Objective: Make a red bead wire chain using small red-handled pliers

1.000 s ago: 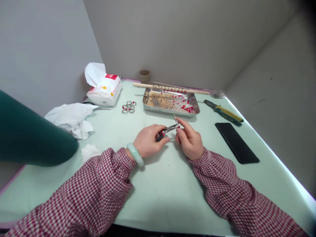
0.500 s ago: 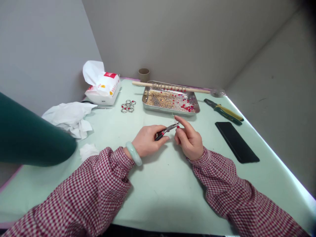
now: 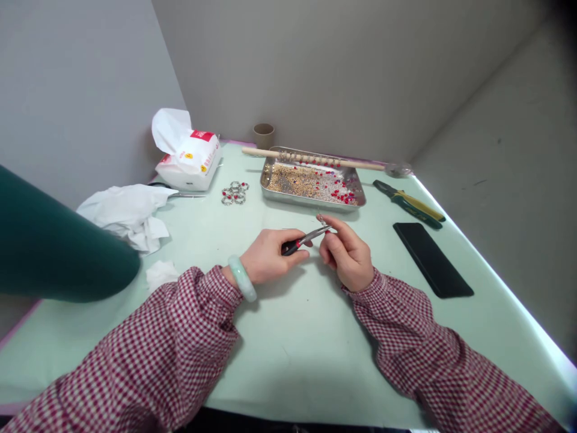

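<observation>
My left hand (image 3: 270,255) is closed round the black handles of a pair of pliers (image 3: 311,236), whose metal jaws point right. Thumb and fingers of my right hand (image 3: 349,252) pinch a small beaded ring (image 3: 321,220) of clear beads with a red bead at the fingertips. The plier tips meet the ring there; whether they grip it is too small to tell. Just behind the hands stands a metal tray (image 3: 311,203) holding gold, clear and red beads. Several finished-looking beaded rings (image 3: 235,193) lie to the left of the tray.
A wooden stick (image 3: 265,153) carrying more rings rests across the tray. Combination pliers (image 3: 410,204) and a black phone-like slab (image 3: 433,260) lie on the right. At left are a tissue pack (image 3: 192,159), crumpled tissues (image 3: 130,216) and a dark green cylinder (image 3: 63,240). A brown cup (image 3: 264,136) stands behind.
The pliers' tips have shifted slightly right and down against the beads in my right hand. Both hands stay in nearly the same place with the same holds.
</observation>
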`<action>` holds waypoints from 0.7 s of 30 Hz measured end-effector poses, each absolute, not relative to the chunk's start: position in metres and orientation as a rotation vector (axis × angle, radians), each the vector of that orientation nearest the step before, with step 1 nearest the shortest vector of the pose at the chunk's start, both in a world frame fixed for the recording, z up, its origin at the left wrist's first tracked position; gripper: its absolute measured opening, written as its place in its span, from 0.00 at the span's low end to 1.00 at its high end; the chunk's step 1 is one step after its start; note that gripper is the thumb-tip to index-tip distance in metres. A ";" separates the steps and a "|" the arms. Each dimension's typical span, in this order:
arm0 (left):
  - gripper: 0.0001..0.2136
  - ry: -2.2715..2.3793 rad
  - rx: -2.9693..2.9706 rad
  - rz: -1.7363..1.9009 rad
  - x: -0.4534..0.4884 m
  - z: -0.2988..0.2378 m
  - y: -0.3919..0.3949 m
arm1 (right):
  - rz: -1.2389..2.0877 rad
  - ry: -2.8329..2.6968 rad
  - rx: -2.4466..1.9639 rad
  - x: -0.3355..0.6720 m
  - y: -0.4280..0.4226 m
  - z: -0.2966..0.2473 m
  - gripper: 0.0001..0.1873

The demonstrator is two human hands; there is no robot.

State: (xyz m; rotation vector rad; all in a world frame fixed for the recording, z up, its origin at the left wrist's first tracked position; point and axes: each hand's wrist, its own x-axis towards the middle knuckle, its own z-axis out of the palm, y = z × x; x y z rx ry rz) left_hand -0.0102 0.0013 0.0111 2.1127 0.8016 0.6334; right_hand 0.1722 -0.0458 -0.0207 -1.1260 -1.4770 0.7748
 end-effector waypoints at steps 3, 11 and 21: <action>0.07 0.898 2.272 0.680 -0.009 0.008 0.001 | 0.783 -1.460 -1.161 0.172 -0.045 -0.021 0.18; 0.08 1.026 2.429 0.646 -0.009 0.003 0.002 | 0.823 -1.456 -1.201 0.170 -0.042 -0.021 0.19; 0.05 0.965 2.393 0.668 -0.009 0.005 0.002 | 0.828 -1.506 -1.227 0.170 -0.042 -0.021 0.21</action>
